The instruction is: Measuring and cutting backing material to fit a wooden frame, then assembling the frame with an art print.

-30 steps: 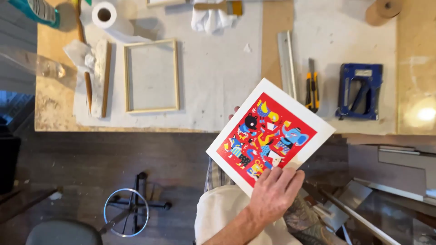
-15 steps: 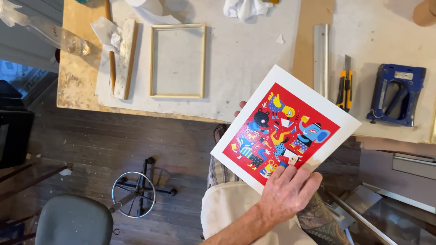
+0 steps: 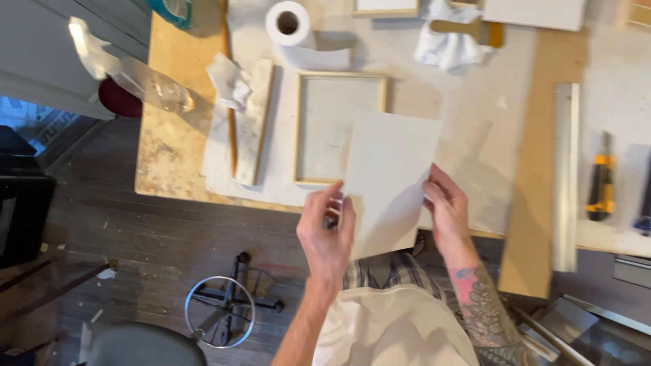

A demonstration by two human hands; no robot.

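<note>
**Print held blank side up over the bench edge**

The white print sheet (image 3: 386, 179) is held flat between both hands, above the near edge of the workbench (image 3: 169, 156); left hand (image 3: 327, 234) pinches its left edge, right hand (image 3: 446, 210) its right edge (printed face not visible). Judgement: keep the grip at the margins and the sheet level, to avoid creasing. Its upper corner overlaps the wooden frame (image 3: 337, 127); paper roll (image 3: 288, 22), crumpled rag (image 3: 447, 44), steel ruler (image 3: 566, 176) and utility knife (image 3: 601, 177) lie apart; nothing obstructs.
</note>
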